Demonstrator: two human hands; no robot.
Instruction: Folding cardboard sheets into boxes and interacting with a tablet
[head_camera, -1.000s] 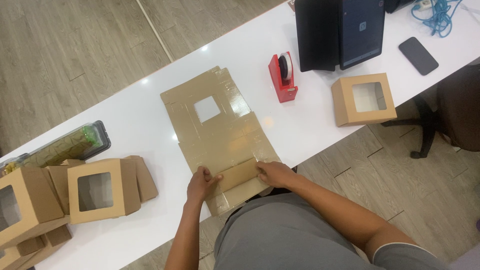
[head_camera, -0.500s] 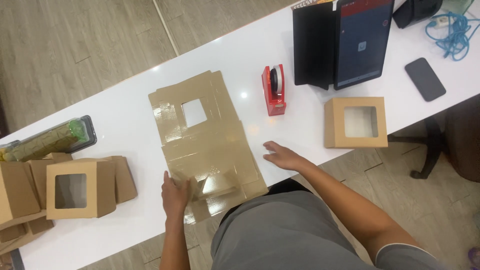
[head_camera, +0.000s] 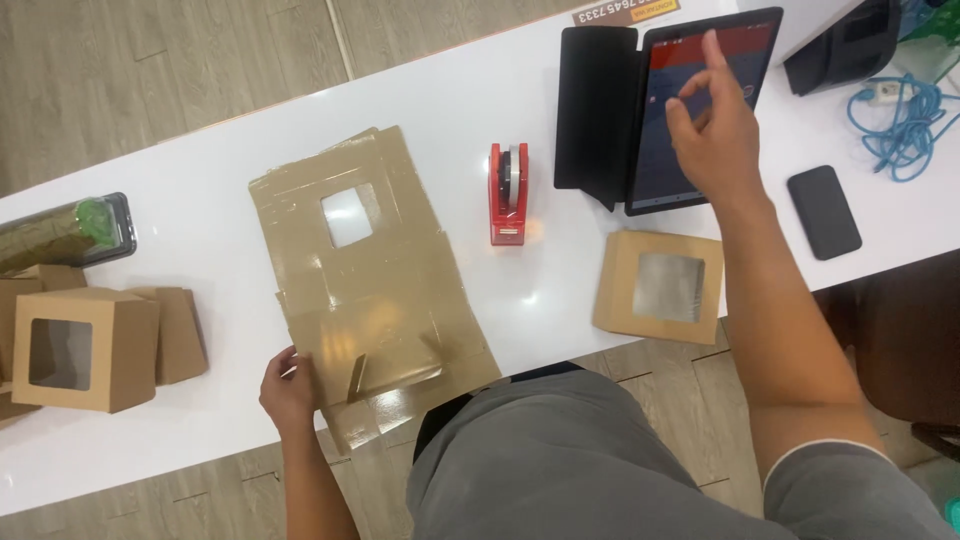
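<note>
A flat brown cardboard box blank (head_camera: 380, 280) with a square window lies on the white table (head_camera: 230, 130) in front of me. My left hand (head_camera: 288, 392) rests on its near left edge, fingers curled over a partly raised flap. My right hand (head_camera: 712, 122) is stretched far to the right, index finger raised over the screen of a tablet (head_camera: 700, 105) that stands in a black folding cover. It holds nothing.
A red tape dispenser (head_camera: 507, 192) stands between the blank and the tablet. A folded window box (head_camera: 660, 286) lies at the near right edge. More folded boxes (head_camera: 85, 348) stand at the left. A black phone (head_camera: 823, 211) and blue cable (head_camera: 905, 125) lie at the right.
My right hand left the cardboard blank and reached up to the tablet screen. My left hand stayed on the blank's near left edge. The view shifted left.
</note>
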